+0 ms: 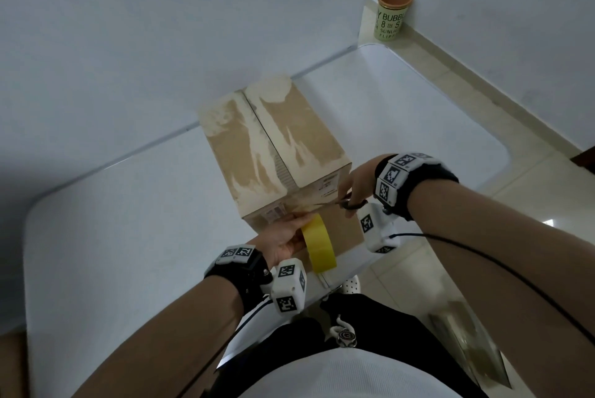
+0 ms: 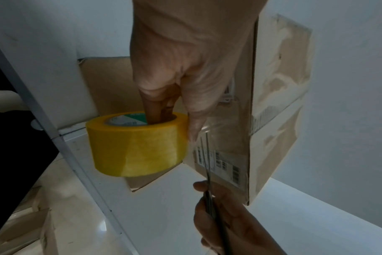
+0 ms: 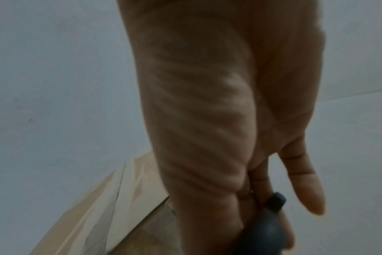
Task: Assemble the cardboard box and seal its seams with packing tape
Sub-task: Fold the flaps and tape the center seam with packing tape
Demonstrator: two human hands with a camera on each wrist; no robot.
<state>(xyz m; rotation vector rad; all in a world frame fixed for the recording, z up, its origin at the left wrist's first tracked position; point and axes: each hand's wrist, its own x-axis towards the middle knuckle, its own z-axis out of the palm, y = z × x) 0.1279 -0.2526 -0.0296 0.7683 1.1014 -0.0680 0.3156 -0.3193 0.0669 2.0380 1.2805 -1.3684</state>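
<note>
Left hand (image 2: pixel 185 57) holds the tape roll (image 2: pixel 137 145), fingers hooked in its core; right hand (image 1: pixel 354 187) grips scissors (image 2: pixel 207 165) at the stretched strip. Box (image 1: pixel 277 146) sits closed on the table (image 1: pixel 128 204) near its front edge. Risk: slack strip folds onto itself or blades nick cardboard. Tape glossy yellow; box matte, scuffed, rectangular.

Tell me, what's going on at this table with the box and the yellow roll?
A person is taping up a cardboard box on a white table. Their left hand holds a yellow roll of packing tape, fingers hooked through its core, with a clear strip pulled across to the box's near side. Their right hand holds scissors, blades at that strip, apparently about to cut it. The top seam already looks taped.
</note>
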